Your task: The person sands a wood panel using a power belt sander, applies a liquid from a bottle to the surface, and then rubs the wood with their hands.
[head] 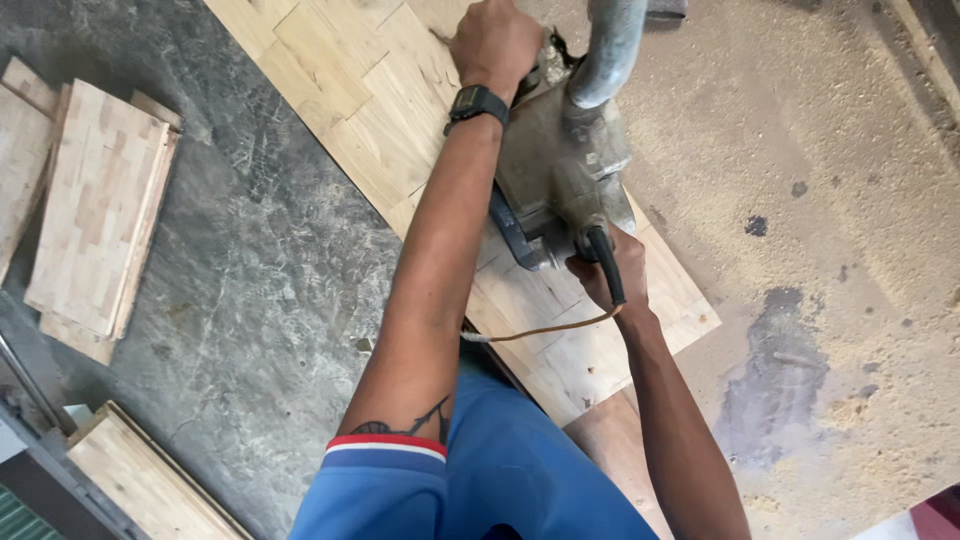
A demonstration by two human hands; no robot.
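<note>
Fingers of the left hand (495, 42) curl over the front of a grey power sander (560, 165); those of the right hand (608, 268) wrap its rear handle at five o'clock. The sander rests on a long wooden board (370, 95) at centre. Stacked boards (95, 205) lie at nine o'clock, sawdust (820, 120) at two.

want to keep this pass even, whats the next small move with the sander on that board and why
Probably ease the grey metal power sander a little further along the long pale jointed-wood board. The left hand grips its front, the right hand its rear by the black cord, and bare board lies ahead.
</note>
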